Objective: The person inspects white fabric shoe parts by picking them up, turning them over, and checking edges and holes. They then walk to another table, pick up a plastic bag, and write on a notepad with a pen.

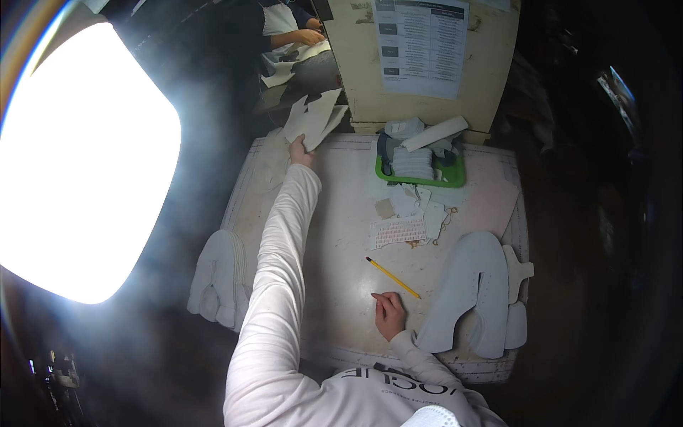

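At the far left corner of the table, my left hand [302,153] is closed on a few white cut pieces [313,119] with notched edges. The arm is stretched out to reach there. My right hand [389,315] rests on the table near its front edge, index finger extended and the others loosely bent, holding nothing. A yellow pencil [393,277] lies just beyond it. To the right of that hand are large pale grey shaped pieces [478,285] with a slit and curved cut-out.
A green basket [455,178] holds pale bundles and a roll at the back. Before it lie paper tags [434,217] and a printed sheet [397,232]. Stacked pale pieces [219,274] overhang the left edge. A bright lamp [85,164] glares at left. Another person's hands [311,35] work beyond.
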A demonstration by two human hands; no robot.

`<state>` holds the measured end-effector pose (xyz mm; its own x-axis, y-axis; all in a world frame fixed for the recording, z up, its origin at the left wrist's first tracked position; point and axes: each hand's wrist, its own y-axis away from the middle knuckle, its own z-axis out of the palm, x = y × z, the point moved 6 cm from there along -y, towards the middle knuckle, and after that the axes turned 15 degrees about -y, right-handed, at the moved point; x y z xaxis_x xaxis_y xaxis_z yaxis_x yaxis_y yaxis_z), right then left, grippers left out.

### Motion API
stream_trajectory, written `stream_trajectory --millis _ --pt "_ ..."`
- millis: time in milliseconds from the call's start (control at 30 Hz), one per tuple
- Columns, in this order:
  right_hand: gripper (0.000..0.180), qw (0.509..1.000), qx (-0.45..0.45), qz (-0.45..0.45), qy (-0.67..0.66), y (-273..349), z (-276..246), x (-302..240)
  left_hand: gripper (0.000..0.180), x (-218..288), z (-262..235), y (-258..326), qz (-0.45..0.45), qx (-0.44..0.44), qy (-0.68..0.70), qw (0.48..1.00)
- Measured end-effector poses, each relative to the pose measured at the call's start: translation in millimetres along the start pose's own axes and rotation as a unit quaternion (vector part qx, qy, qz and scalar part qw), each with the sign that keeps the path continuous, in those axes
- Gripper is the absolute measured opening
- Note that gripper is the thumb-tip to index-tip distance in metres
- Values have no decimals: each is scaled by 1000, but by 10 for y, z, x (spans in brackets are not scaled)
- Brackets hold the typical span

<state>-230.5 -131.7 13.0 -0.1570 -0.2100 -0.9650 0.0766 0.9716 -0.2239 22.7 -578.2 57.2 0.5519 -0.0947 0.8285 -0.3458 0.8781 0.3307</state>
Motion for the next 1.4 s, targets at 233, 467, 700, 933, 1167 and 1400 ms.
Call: stream_trajectory --millis 233,467,700,933,1167,1400 --pt "24 1000 -3 -16 6 -19 9 -12 44 -977 -827 25 -73 40 -122 989" --pt "22 1000 -4 -6 -1 -17 27 -25 38 -608 -979 403 -39 28 -348 936" --pt "21 999 -1 -37 1 -21 25 -48 45 196 -1828 1323 79 61 -467 879" --pt "23 999 -18 -37 -2 4 47 7 62 153 -2439 2036 154 67 -751 639" --pt "21 999 -14 -38 0 24 41 24 91 -157 -2753 2454 -58 314 -727 609" --pt "20 998 -9 -55 3 28 30 24 66 -161 -2569 2331 103 87 -516 846"
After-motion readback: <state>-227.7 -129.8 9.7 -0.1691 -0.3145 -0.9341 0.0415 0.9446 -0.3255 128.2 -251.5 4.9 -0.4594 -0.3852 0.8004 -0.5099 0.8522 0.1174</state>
